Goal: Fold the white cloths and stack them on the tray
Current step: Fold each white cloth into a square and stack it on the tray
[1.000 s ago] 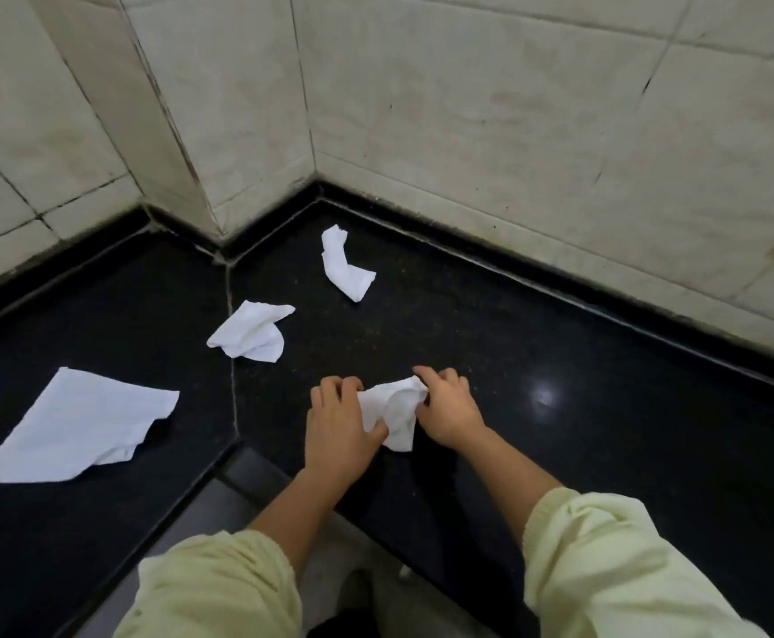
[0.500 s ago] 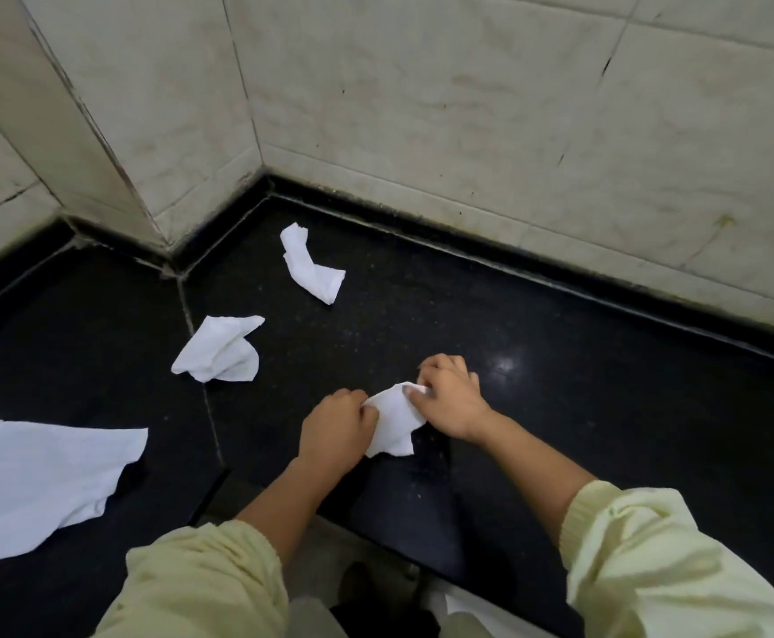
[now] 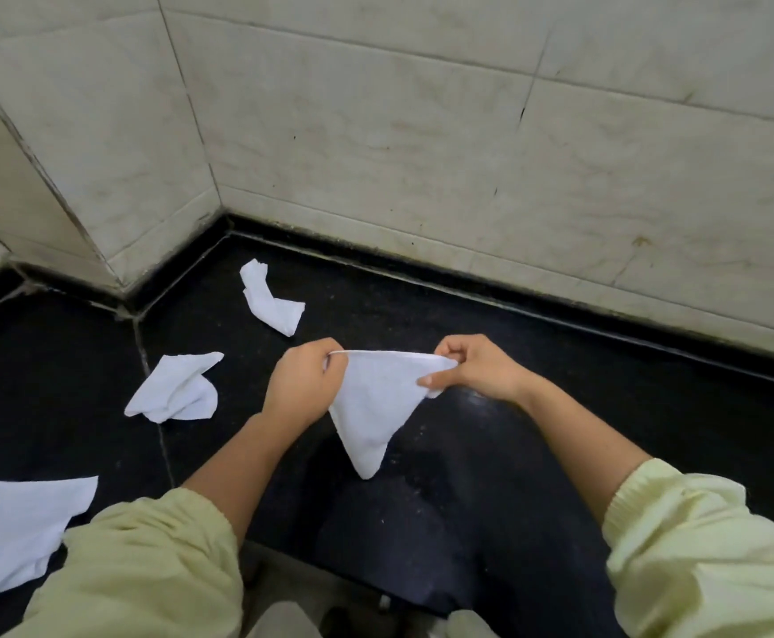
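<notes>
- Pinching the white cloth point(image 3: 375, 398) by its top corners, the left hand point(image 3: 304, 389) and right hand point(image 3: 477, 368) stretch it over the black bench point(image 3: 606, 430), fingers point(image 3: 449, 349) gripping its edge.
- Loose cloths point(image 3: 173, 389) lie leftward.

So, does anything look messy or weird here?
Yes. Two white cloths lie crumpled on the black counter: the far cloth near the wall corner, the near cloth left of the left hand.

Probably a kitchen or washroom corner, hard to tell which: black polished stone table point(image 3: 629, 421) set against pale, stained wall tiles point(image 3: 421, 154) with dark joints.
</notes>
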